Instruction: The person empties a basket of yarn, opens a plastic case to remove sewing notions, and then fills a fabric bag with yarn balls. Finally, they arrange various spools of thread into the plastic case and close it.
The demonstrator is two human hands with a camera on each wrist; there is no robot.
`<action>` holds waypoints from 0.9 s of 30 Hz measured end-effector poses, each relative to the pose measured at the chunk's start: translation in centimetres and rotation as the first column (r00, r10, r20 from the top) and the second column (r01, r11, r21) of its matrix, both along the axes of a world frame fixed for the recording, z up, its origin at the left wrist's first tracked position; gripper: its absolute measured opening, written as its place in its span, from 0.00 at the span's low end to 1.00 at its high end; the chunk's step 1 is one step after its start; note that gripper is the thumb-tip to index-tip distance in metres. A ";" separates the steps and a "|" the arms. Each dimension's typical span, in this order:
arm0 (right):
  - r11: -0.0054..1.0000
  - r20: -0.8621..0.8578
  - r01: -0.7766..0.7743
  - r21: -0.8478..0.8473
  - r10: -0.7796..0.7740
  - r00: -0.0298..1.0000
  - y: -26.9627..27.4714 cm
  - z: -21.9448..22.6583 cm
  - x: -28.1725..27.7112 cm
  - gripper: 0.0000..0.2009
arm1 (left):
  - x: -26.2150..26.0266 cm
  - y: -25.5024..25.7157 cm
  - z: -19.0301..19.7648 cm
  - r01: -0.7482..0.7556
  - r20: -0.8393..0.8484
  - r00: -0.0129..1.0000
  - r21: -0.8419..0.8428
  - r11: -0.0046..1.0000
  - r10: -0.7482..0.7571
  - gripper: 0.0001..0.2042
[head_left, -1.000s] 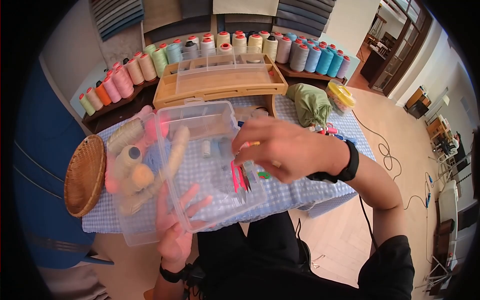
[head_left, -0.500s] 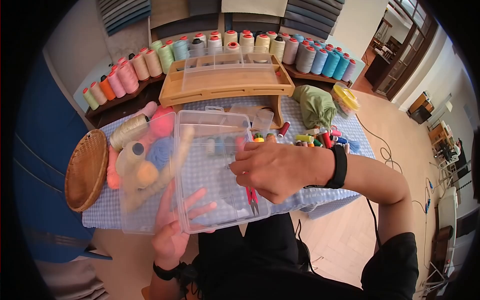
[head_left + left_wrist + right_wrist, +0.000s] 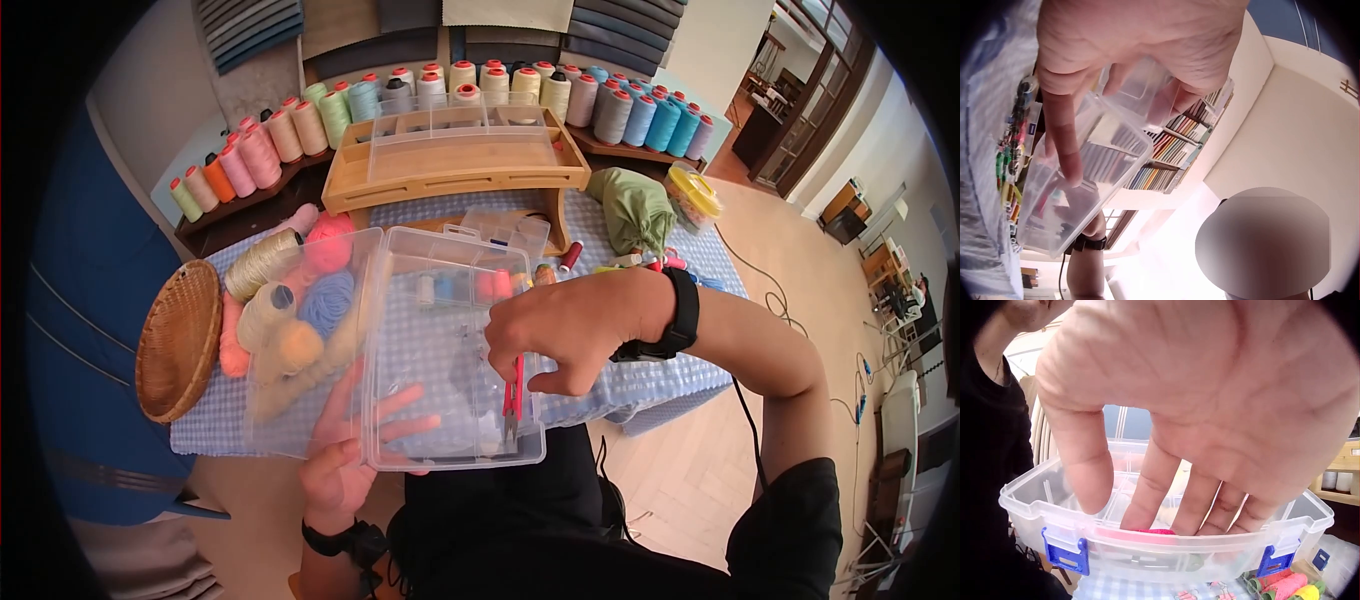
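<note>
A clear plastic divider box (image 3: pixel 455 464) extends over the table's near edge, its clear lid (image 3: pixel 268 425) folded out to the left. My left hand (image 3: pixel 338 475) supports it from beneath, fingers (image 3: pixel 1066 147) spread and mostly straight against the plastic. Inside the box's right side lies a pair of red-handled thread snips (image 3: pixel 512 400), blades toward me. My right hand (image 3: pixel 570 325) reaches down over them, fingers extended into the box and thumb apart in the right wrist view. A bit of red shows by its index fingertip there. Blue latches (image 3: pixel 1066 551) line the box's front wall.
Yarn balls (image 3: pixel 327 303) and a wicker basket (image 3: pixel 180 340) sit at left. Behind stands a wooden rack (image 3: pixel 455 180), with rows of thread cones (image 3: pixel 612 118) beyond. Small spools (image 3: pixel 571 256), a green cloth bag (image 3: pixel 630 210) and a yellow-lidded tub (image 3: pixel 693 195) are at right.
The snips, slanted beneath my right fingers a second ago, now lie lengthwise in the box's right side. The right hand has moved lower over them. My left hand keeps supporting the box.
</note>
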State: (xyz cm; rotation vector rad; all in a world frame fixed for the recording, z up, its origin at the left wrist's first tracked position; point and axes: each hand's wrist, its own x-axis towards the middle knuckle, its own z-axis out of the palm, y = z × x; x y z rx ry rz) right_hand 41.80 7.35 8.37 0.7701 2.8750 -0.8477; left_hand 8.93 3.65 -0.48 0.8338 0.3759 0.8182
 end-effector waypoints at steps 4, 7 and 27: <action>0.983 0.007 -0.007 -0.183 0.008 1.000 0.8 -0.2 0.6 0.08 | -0.3 -0.1 0.1 0.045 0.001 0.999 -0.018 0.999 -0.045 0.50; 0.969 0.005 0.005 -0.247 -0.004 1.000 1.0 -0.2 1.0 0.09 | -0.3 -0.2 0.2 0.067 0.020 0.998 -0.048 0.997 -0.066 0.50; 0.964 -0.343 0.142 -0.224 -0.215 0.914 -1.0 3.1 5.1 0.06 | -0.7 -0.7 1.1 0.110 0.006 0.994 -0.076 0.991 -0.109 0.50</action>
